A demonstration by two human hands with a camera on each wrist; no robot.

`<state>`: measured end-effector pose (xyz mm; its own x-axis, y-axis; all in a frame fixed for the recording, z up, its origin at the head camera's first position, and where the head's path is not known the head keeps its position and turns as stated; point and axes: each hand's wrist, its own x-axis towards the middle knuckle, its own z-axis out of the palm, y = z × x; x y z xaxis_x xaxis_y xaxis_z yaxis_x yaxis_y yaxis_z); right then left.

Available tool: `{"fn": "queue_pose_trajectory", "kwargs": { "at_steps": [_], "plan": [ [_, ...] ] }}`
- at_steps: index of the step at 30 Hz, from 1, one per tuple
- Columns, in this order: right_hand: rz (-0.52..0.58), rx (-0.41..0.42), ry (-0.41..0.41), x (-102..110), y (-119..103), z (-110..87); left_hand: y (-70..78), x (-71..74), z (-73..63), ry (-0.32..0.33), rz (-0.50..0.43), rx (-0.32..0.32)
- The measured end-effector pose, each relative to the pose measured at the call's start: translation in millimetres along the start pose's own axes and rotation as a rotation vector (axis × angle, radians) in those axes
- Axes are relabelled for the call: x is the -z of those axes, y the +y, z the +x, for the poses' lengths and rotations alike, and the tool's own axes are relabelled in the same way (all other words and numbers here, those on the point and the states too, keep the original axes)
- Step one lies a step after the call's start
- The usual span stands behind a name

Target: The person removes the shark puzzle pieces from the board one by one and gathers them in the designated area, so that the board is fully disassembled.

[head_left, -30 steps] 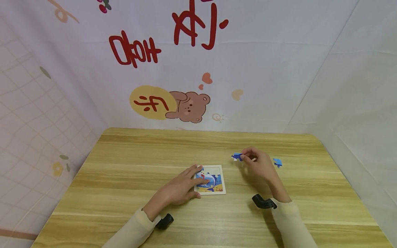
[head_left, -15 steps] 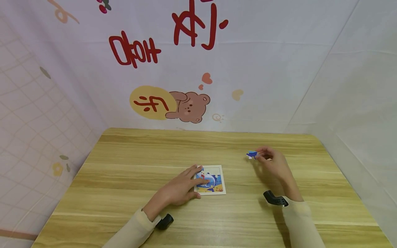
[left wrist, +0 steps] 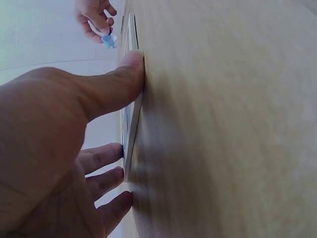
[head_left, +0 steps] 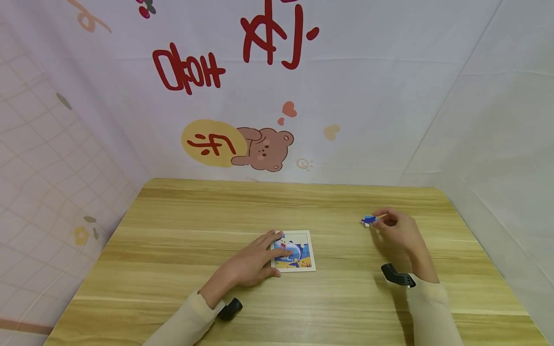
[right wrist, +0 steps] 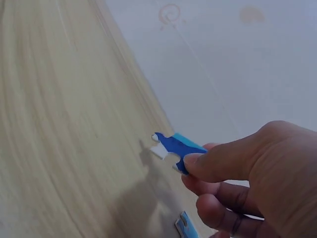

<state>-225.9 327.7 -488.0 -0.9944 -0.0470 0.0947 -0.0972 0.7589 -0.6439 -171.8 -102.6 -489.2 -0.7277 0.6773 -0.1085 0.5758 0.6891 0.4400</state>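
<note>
My right hand [head_left: 399, 231] pinches a blue piece [right wrist: 176, 146], well right of the puzzle board [head_left: 301, 238] beneath my spread left hand [head_left: 251, 262]

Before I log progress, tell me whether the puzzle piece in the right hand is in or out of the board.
Out: the right hand pinches the blue piece above the table, apart from the puzzle board.
</note>
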Motion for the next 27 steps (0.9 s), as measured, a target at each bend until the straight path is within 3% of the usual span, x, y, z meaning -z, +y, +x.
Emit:
{"fn": "queue_pose_trajectory", "kwargs": {
  "at_steps": [11,27],
  "plan": [
    [-0.082,-0.025,0.022,-1,9,2.0,-0.4,0.1,0.7,-0.002,-0.007,0.000],
    [-0.242,0.133,0.062,-8,12,2.6,-1.1,-1.0,0.5,-0.005,-0.018,0.011]
  ]
}}
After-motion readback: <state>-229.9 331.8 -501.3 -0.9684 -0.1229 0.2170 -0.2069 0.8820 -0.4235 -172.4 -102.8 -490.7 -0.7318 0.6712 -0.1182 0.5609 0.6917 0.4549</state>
